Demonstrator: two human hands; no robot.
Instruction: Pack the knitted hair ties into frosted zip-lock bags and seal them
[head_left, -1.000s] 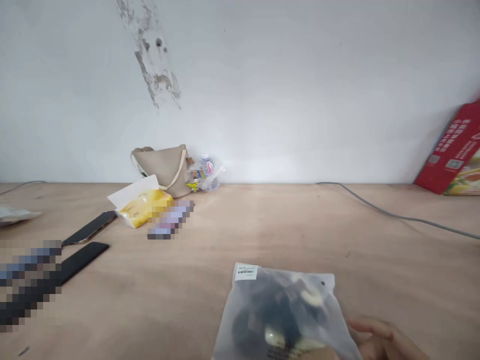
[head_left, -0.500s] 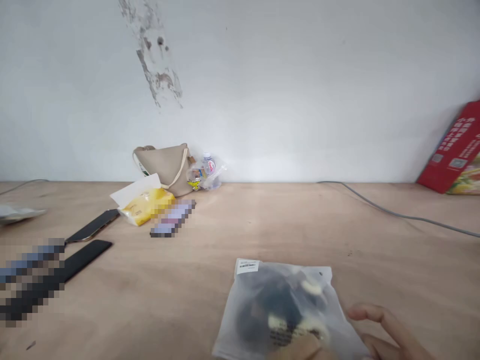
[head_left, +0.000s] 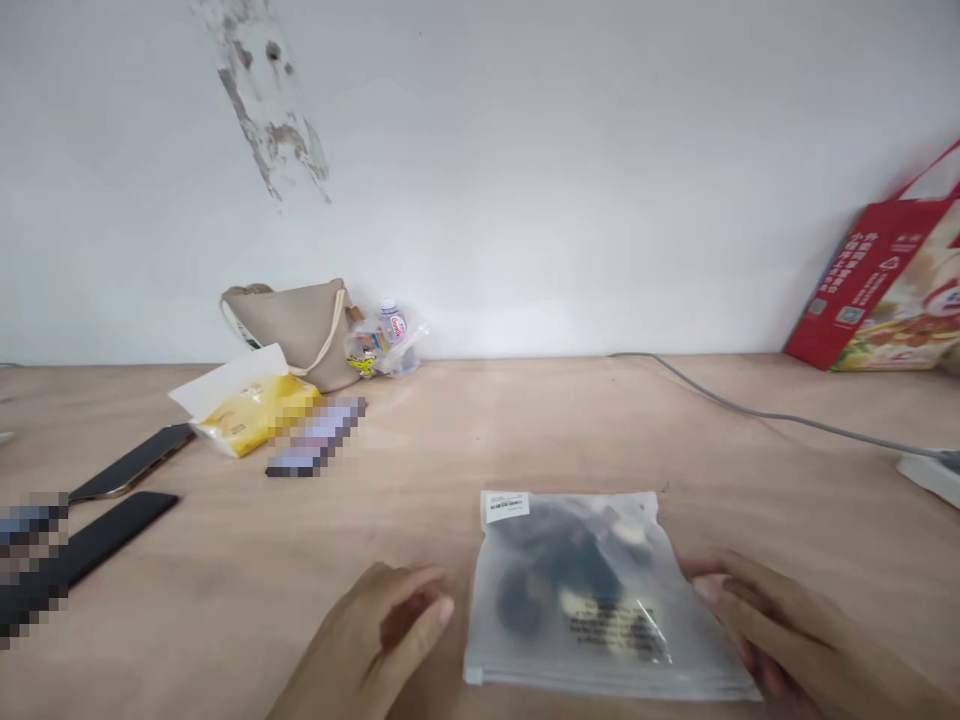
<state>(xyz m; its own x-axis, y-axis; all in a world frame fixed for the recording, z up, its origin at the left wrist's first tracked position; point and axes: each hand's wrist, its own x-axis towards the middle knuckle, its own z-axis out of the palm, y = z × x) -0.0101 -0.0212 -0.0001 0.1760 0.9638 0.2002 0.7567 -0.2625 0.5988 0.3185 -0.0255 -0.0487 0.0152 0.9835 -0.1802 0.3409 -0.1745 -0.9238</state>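
A frosted plastic zip bag [head_left: 525, 650] lies flat on the wooden table, its slider end towards me. A white barcode label [head_left: 508, 506] sits at its far left corner, and dark printing shows near the front. Through the cloudy plastic I make out something dark with pale cream parts; its kind is unclear. Just left of the bag, my left hand [head_left: 375, 640] is curved, thumb and forefinger apart, holding nothing. My right hand [head_left: 795, 630] is at the bag's right edge, thumb and forefinger close together on it; its other fingers are partly hidden.
Phones [head_left: 127, 465], one blurred out [head_left: 319, 440], and a yellow tissue pack [head_left: 259, 410] lie to the left. Behind them are a beige handbag [head_left: 292, 325] and a bottle in clear plastic [head_left: 390, 340]. A grey cable [head_left: 750, 410] runs rightward beside a red carrier bag [head_left: 832, 290].
My left hand has come off the zip bag's front and is now at its left. My right hand has closed in on the right edge. The view has turned slightly right.
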